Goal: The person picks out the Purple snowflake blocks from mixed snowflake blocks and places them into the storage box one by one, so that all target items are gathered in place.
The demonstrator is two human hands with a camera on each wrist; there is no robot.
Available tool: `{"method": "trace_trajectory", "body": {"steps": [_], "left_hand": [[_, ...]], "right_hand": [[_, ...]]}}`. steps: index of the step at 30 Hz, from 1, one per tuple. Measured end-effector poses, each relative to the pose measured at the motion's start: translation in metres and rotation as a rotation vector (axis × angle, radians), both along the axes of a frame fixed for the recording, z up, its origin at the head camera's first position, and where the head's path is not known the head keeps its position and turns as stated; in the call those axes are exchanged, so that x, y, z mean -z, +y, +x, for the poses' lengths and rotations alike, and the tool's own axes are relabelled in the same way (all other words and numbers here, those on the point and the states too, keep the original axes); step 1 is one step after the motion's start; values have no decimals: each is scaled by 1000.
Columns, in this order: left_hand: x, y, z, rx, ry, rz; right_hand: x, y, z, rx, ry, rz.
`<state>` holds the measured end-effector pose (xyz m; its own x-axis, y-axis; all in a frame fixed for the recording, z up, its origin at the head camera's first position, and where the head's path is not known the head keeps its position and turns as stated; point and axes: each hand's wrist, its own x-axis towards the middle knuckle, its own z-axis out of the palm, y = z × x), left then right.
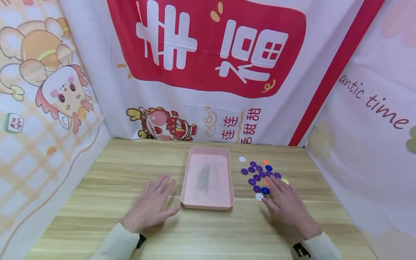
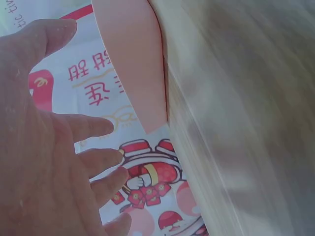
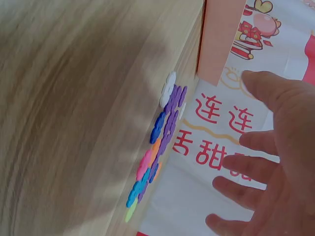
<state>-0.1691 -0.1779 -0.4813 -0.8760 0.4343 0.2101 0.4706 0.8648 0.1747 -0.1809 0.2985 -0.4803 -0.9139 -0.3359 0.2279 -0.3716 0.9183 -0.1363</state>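
Observation:
A shallow pink tray [image 1: 208, 207] lies on the wooden table, with a greyish smudge on its bottom. To its right are several flat flower-shaped plastic pieces [image 1: 252, 181], mostly purple, with blue, white and orange ones among them. My right hand [image 1: 289, 207] hovers over the near right side of these pieces, fingers extended and holding nothing; it hides some of them. Pink, light blue and yellow-green pieces [image 3: 144, 164] also show in the right wrist view. Left of the tray, my left hand [image 1: 152, 206] is held with spread fingers and grips nothing.
Behind the table [image 1: 130, 162] hangs a white cloth with a red printed panel [image 1: 208, 47]. Printed cloths also stand at the left [image 1: 48, 108] and right [image 1: 373, 144] sides. A dark band [image 1: 301, 250] sits at the right wrist.

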Motion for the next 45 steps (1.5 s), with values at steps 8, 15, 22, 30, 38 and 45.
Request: {"method": "trace_trajectory", "body": {"steps": [8, 15, 22, 30, 38, 45], "left_hand": [[-2, 15, -7, 21, -77, 1], [0, 23, -13, 37, -126, -1], [0, 32, -20, 57, -139, 24], [0, 44, -26, 49, -203, 23], [5, 50, -30, 31, -232, -14], [9, 52, -31, 18, -258, -20]], "right_hand": [[2, 9, -9, -88, 150, -69], [-2, 14, -18, -68, 76, -89], [2, 16, -30, -100, 22, -64], [7, 11, -42, -131, -15, -65], [9, 2, -56, -97, -136, -77], [11, -3, -65, -51, -193, -98]]}}
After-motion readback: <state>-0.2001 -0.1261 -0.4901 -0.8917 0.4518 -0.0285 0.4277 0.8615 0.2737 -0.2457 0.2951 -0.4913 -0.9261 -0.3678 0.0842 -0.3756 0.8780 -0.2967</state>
